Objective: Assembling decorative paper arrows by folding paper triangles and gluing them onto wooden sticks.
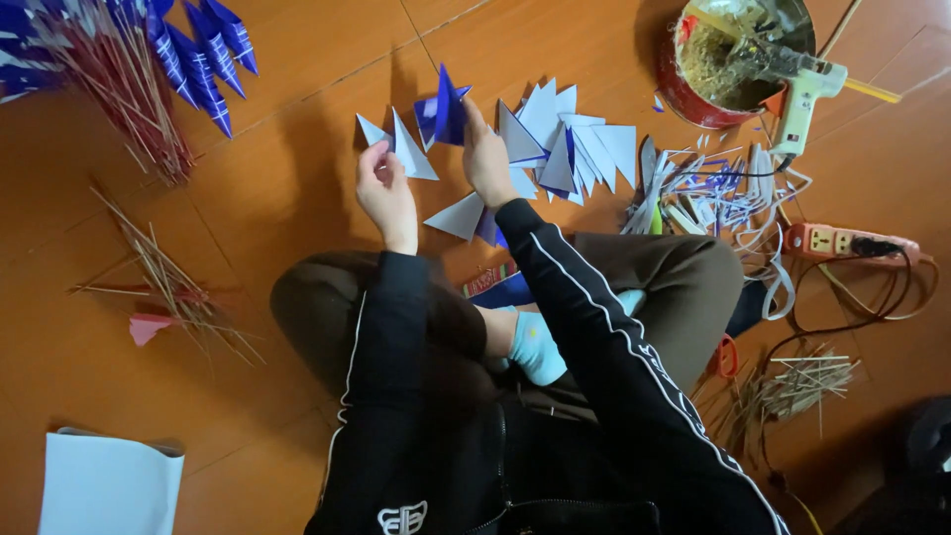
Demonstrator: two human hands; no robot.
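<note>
Seated cross-legged on orange floor, centre frame. Left hand pinches a white paper triangle by its lower edge, fingers closed on it, raised off the floor. Right hand closed around a blue folded triangle, held just beside the white one, probably for matching edges. Pile of cut triangles lies directly ahead, within reach. Glue gun rests across a red tin, upper right. Finished blue flags on sticks set aside upper left.
</note>
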